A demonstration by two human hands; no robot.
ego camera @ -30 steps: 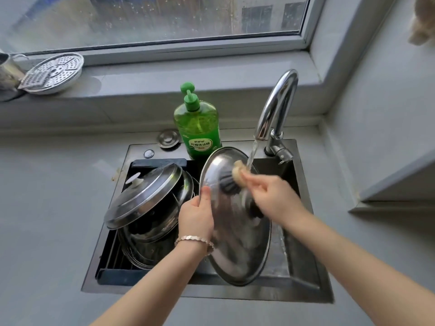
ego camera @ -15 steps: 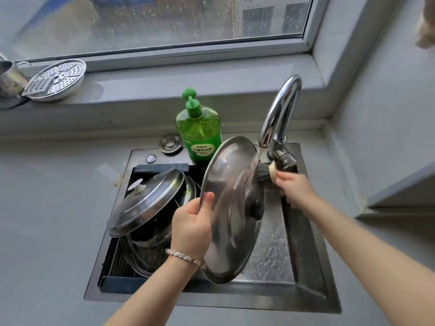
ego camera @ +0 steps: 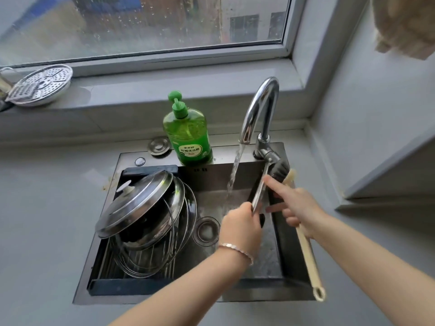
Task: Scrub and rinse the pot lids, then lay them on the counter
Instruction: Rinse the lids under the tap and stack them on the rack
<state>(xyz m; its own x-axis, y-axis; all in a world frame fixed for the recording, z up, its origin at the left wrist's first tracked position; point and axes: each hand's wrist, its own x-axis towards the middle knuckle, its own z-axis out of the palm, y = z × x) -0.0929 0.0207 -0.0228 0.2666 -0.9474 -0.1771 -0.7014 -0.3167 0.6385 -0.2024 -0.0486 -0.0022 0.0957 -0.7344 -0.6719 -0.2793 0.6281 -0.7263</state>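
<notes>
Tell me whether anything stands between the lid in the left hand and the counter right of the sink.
Yes: the right hand, gripping the brush, sits directly beside the lid on that side, one finger touching it. Past the hand, the counter shows nothing else in the way.

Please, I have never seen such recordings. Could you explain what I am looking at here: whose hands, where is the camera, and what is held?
No machine here: a person washes up with bare hands. Every picture comes from one camera worn on the head, looking down at a sink. The left hand grips a steel lid, seen edge-on, near the running tap. The right hand holds a long-handled brush. More lids lean in a rack on the left; a green soap bottle stands behind the sink.
</notes>
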